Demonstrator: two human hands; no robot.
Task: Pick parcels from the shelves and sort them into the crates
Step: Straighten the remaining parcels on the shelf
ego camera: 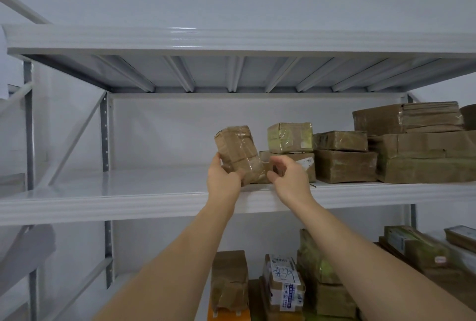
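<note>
Sorting looks far from done — many taped brown parcels (345, 166) remain stacked right of both hands, more on lower shelf beneath arms. No crates in sight (so nothing seen sorted).

Small brown tape-wrapped cardboard parcel (238, 154) tilted, raised off grey metal shelf (128, 192). Left hand (222, 175) grips its lower left side, fingers curled round. Right hand (287, 174) just beside parcel's right edge, fingers curled — contact cannot be told.

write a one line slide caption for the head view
Left hand grips a taped brown parcel tilted above the shelf edge while the right hand reaches alongside.
</note>
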